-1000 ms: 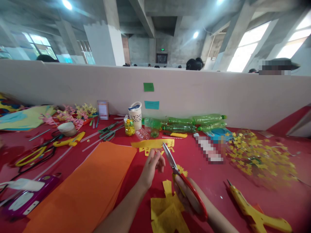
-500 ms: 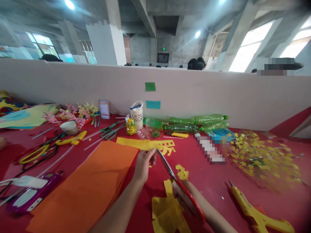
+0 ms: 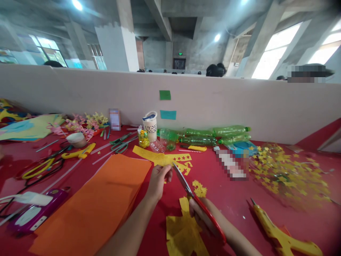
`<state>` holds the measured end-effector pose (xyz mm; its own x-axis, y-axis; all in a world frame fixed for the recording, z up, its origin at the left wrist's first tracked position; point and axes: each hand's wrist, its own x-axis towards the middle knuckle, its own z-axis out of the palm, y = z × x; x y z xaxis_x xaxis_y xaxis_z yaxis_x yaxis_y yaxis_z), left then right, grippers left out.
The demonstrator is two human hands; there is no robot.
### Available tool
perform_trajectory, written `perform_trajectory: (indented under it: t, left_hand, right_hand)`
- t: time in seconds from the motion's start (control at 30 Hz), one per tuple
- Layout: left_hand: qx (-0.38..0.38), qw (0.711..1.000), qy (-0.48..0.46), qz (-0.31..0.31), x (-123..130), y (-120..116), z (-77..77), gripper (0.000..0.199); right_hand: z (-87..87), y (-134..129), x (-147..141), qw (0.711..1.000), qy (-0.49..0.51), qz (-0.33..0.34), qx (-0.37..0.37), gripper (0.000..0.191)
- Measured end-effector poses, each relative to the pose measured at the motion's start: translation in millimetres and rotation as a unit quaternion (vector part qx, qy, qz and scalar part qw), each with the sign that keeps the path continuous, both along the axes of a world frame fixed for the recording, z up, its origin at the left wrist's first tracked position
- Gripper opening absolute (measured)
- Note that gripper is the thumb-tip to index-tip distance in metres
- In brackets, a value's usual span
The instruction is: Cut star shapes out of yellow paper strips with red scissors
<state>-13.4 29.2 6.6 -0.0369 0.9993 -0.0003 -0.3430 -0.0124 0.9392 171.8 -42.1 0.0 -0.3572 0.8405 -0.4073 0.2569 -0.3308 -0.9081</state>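
Note:
My right hand [image 3: 201, 213] is wrapped round the red handles of a pair of scissors [image 3: 183, 181], whose blades point up and left. The blade tips reach the fingers of my left hand [image 3: 158, 179], which are pinched on a yellow felt strip [image 3: 153, 156]. Star-shaped holes and jagged cut edges show at the strip's right end. A small pile of yellow stars [image 3: 199, 189] lies just right of the blades. Cut yellow felt pieces [image 3: 183, 236] lie below, partly under my right hand.
Orange sheets [image 3: 98, 202] lie left of my left arm. A yellow glue gun [image 3: 277, 231] is at the lower right. Green bottles [image 3: 229, 131] and a white cup [image 3: 150, 128] stand or lie near the partition. At left are a purple power strip [image 3: 39, 211] and tools.
The left part of the yellow strip has swung upward and its right end has turned down slightly. Both hands stay in nearly the same places.

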Motion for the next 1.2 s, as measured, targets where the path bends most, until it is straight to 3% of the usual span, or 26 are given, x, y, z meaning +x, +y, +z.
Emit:
perform_trajectory:
  t: [0.33, 1.2]
  left_hand:
    - [0.003, 1.000, -0.003, 0.008, -2, 2, -4.2, 0.024]
    - [-0.012, 0.999, -0.031, 0.000, -9, 4, -0.7, 0.026]
  right_hand:
    - [-1.9, 0, 3, 1.000, -0.005, -0.016, 0.014, 0.059]
    - [17.4, -2, -1, 0.999, -0.027, -0.025, 0.009, 0.056]
